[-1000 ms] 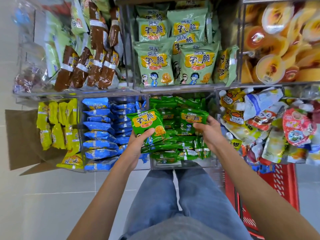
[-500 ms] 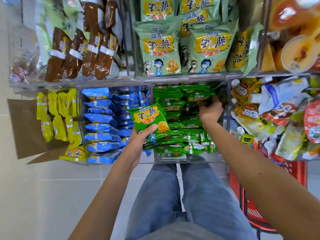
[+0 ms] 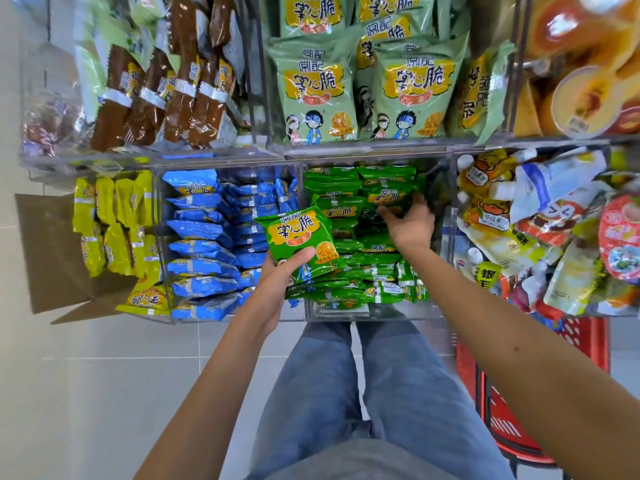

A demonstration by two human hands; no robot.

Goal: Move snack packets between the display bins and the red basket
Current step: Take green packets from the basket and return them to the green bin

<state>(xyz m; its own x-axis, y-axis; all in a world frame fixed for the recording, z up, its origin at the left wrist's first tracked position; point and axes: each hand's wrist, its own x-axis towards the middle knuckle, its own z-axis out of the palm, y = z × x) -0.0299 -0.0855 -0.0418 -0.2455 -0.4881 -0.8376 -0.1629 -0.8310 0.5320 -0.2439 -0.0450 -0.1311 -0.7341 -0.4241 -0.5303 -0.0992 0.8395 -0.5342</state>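
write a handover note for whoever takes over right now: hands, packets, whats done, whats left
Left hand: grips a stack of green packets over the green bin.
Right hand: inside that bin, fingers curled on another packet.
Red basket: on the floor to the right, contents hidden.
Done: a few packets gathered in the left hand.
Left: probably lift out the right hand's packet, then carry the lot to the basket.
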